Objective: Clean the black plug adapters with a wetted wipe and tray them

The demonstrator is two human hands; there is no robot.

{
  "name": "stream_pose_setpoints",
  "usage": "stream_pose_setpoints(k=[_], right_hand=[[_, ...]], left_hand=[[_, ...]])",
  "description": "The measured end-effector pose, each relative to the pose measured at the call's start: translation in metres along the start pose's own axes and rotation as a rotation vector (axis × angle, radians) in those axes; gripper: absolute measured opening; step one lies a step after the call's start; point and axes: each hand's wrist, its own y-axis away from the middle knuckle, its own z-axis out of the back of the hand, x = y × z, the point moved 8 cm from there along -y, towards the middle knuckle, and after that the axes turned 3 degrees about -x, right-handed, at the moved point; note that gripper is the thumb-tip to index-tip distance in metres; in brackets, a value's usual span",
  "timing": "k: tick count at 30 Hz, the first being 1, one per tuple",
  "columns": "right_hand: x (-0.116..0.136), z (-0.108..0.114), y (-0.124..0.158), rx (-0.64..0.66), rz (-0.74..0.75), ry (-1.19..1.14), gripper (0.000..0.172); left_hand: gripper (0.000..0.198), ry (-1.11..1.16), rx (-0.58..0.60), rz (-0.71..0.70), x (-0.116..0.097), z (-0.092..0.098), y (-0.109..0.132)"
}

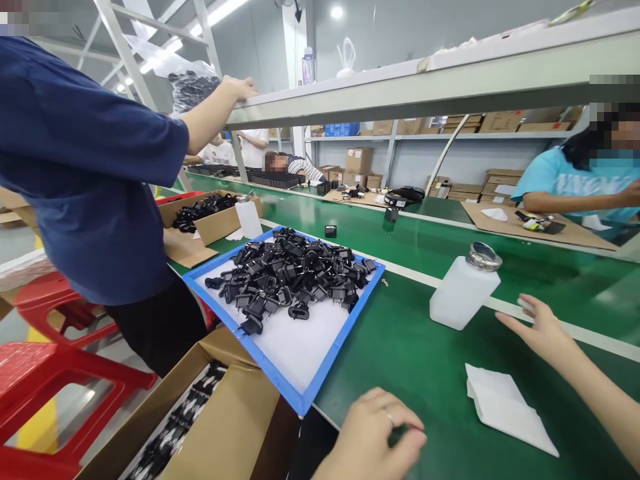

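Note:
My left hand is above the near edge of the green table, right of the blue tray's corner. Its fingers curl towards the thumb in a pinch; whatever is between the tips, if anything, I cannot make out. My right hand is open, thumb and fingers apart, just right of a white plastic bottle with a metal top. A small white patch shows at one of its fingertips. Below the bottle lies a folded white cloth or paper. Black plug adapters are heaped in the blue-rimmed tray.
A carton of black parts stands below the tray, and another open carton sits behind it. At left a person in a dark blue shirt stands by red stools. An overhead shelf spans the table. Another person sits across.

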Motion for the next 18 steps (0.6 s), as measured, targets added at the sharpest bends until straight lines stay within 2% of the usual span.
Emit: stream_pose_setpoints(k=[2, 4, 6, 9, 11, 13, 15, 18], right_hand=[[0.004, 0.001, -0.009, -0.104, -0.142, -0.167, 0.056], [0.018, 0.015, -0.008, -0.327, -0.142, -0.319, 0.060], [0.044, 0.031, 0.001, -0.485, 0.046, -0.366, 0.061], [0.105, 0.041, 0.027, -0.538, 0.533, -0.298, 0.066], [0.147, 0.029, 0.051, -0.490, 0.827, -0.200, 0.066], [0.185, -0.001, 0.062, -0.348, 0.973, -0.053, 0.057], [0.214, -0.047, 0.054, -0.129, 0.958, 0.120, 0.046], [0.230, -0.125, 0.017, 0.182, 0.749, 0.346, 0.045]], left_hand=[[0.015, -0.050, -0.087, 0.034, 0.011, 0.014, -0.001], [0.014, -0.108, -0.111, 0.010, 0.014, 0.015, 0.001], [0.011, -0.169, -0.131, -0.038, 0.014, 0.011, 0.003], [0.011, -0.225, -0.159, -0.094, 0.012, 0.005, 0.004], [0.010, -0.239, -0.178, -0.105, 0.011, 0.004, 0.004], [0.009, -0.238, -0.216, -0.106, 0.011, 0.005, 0.004], [0.007, -0.220, -0.271, -0.102, 0.012, 0.007, 0.004], [0.013, -0.150, -0.383, -0.085, 0.019, 0.008, 0.005]])
